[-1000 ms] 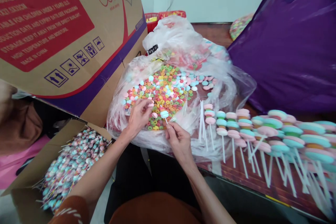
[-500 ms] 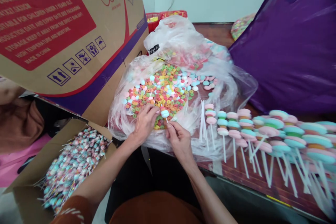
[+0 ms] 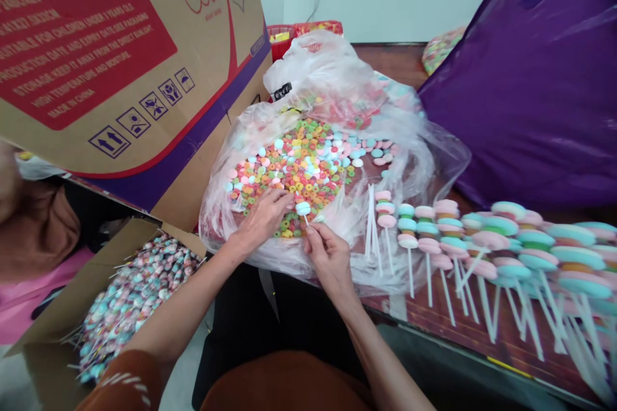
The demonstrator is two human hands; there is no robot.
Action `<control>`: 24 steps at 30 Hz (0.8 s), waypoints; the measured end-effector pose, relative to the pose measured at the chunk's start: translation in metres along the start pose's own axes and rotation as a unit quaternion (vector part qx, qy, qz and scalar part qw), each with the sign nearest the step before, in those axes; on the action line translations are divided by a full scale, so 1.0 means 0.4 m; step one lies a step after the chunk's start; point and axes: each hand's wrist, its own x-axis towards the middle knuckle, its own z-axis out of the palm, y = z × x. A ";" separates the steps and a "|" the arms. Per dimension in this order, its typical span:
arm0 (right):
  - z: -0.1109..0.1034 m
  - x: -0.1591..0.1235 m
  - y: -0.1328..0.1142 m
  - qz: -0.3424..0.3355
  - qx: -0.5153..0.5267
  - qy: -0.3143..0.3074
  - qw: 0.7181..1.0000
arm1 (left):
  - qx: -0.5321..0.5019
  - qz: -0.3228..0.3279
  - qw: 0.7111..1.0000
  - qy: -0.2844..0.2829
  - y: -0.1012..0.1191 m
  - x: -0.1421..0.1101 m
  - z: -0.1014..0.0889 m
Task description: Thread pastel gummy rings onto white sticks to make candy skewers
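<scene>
My right hand (image 3: 328, 255) pinches the white stick of a candy lollipop (image 3: 303, 208) and holds it upright. Pale blue round candies are threaded on it, with a reddish piece at the top. Just left of that lollipop is my left hand (image 3: 266, 213), its fingers drawn together by the upper candies; whatever they hold is hidden. Beneath both hands, a clear plastic bag (image 3: 219, 205) lies spread with loose ring candies (image 3: 313, 135) and pink, blue and white candy discs (image 3: 380, 159). Several bare white sticks (image 3: 369, 221) rest right of my right hand.
A long row of finished-looking candy sticks (image 3: 496, 241) lies along the table's right side. A tall printed carton (image 3: 202, 160) stands at left, beside an open box of wrapped lollipops (image 3: 139, 295). A purple sheet (image 3: 540, 96) hangs at right. Another person's sleeve (image 3: 36, 225) shows far left.
My left hand has moved right from over the loose candies to the top of the lollipop. My right hand keeps holding the stick in nearly the same place.
</scene>
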 end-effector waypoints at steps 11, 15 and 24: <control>-0.002 -0.013 0.017 -0.045 -0.036 -0.051 0.997 | -0.471 -0.320 0.815 0.109 0.015 -0.006 -0.009; -0.001 -0.013 0.017 -0.046 -0.058 -0.061 0.995 | -0.443 -0.296 0.837 0.128 0.016 -0.008 -0.002; -0.004 0.005 -0.010 0.001 -0.085 -0.094 0.992 | -0.193 -0.168 0.952 0.166 -0.001 -0.034 0.025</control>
